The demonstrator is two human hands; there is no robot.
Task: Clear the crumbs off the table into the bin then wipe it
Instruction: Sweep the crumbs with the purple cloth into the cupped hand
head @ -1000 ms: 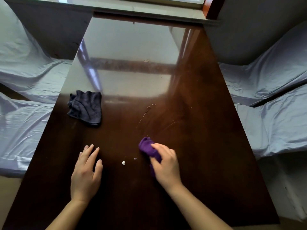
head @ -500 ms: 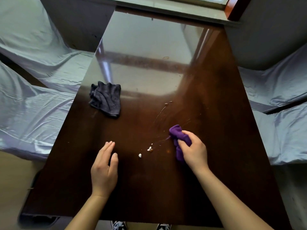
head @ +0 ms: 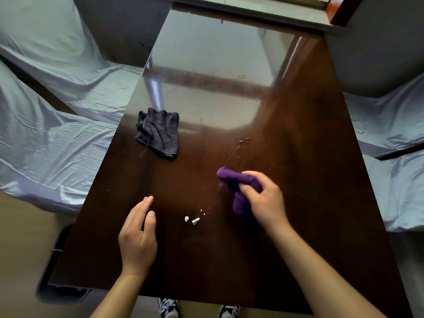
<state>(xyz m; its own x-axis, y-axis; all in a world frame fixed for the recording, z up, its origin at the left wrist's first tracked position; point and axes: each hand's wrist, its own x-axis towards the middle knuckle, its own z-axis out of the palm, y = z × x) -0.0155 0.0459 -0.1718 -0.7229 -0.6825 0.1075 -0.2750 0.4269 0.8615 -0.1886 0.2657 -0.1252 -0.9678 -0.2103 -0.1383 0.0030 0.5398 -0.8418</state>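
Observation:
A few small white crumbs point(head: 192, 219) lie on the dark glossy table point(head: 298, 157), between my two hands. My right hand point(head: 263, 200) is shut on a bunched purple cloth point(head: 236, 187), just right of and beyond the crumbs, low over the tabletop. My left hand point(head: 137, 237) rests edge-down on the table to the left of the crumbs, fingers together and straight, holding nothing. A thin smear trail point(head: 236, 150) runs beyond the purple cloth. A dark bin point(head: 49, 267) shows partly under the table's near left corner.
A folded dark grey cloth point(head: 160, 134) lies on the table's left side, farther away. Pale sheet-covered seats point(head: 46, 134) flank the table on both sides. A window ledge point(head: 252, 10) runs along the far end. My shoes point(head: 168, 307) show below the near edge.
The crumbs have gathered closer together near the table's front. My right hand with the purple cloth has swept over them, then drawn back to the right. The view has pulled back, revealing the bin.

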